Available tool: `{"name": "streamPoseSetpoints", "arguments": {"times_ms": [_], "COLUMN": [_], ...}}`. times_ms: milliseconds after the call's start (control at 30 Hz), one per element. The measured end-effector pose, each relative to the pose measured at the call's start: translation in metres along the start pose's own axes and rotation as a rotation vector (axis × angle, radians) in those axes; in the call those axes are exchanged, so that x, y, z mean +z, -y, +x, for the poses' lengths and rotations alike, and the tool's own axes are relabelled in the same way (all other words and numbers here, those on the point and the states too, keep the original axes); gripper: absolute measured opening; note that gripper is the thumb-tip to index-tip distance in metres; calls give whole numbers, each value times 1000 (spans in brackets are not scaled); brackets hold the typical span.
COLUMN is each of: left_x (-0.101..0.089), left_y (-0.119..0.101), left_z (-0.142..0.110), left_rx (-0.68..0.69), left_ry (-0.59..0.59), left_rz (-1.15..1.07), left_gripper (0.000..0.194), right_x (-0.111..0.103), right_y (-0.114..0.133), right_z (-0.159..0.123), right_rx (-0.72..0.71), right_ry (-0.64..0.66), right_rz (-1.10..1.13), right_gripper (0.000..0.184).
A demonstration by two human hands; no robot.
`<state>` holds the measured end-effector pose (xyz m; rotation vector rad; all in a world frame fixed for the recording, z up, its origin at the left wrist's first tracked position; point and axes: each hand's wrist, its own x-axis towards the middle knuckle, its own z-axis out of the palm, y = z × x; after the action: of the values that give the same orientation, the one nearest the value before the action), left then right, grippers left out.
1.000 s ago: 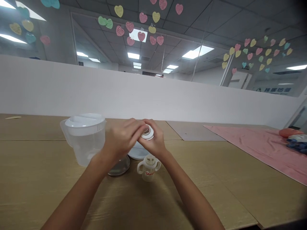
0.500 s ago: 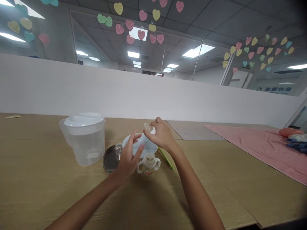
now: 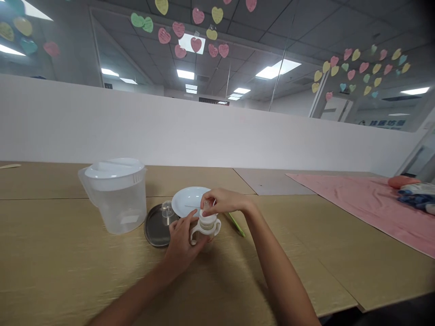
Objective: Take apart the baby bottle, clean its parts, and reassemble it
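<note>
I log the two-handled baby bottle (image 3: 206,225) between both hands: my left hand (image 3: 183,242) wraps its lower body and handle, and my right hand (image 3: 222,201) pinches its top from above. (Those right fingers (image 3: 208,199) hide the top fitting, so I cannot make it out.) The left hand hides the bottle's base. A white plate (image 3: 186,199) lies just beyond the hands.

Blue wall lettering (image 3: 382,122): too blurred to read.
</note>
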<state>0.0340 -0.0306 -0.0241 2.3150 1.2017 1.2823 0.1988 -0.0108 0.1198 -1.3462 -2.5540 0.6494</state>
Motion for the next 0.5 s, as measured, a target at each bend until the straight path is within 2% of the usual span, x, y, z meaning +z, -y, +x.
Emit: {"name": "streamPoseSetpoints", "arguments": {"times_ms": [267, 367, 500], "left_x": [2, 2, 4], "left_y": [9, 10, 11], "left_z": [0, 0, -2], "left_rx": [63, 86, 108], "left_ry": [-80, -95, -85], "left_rz": [72, 80, 78], "left_gripper": [57, 55, 52], "right_x": [3, 8, 19], "right_y": [5, 6, 15], "right_z": [1, 4, 12], "right_rx": [-96, -43, 140], "right_ry": [28, -22, -117], "right_rz": [-64, -89, -221], "right_gripper": [22, 22, 19]}}
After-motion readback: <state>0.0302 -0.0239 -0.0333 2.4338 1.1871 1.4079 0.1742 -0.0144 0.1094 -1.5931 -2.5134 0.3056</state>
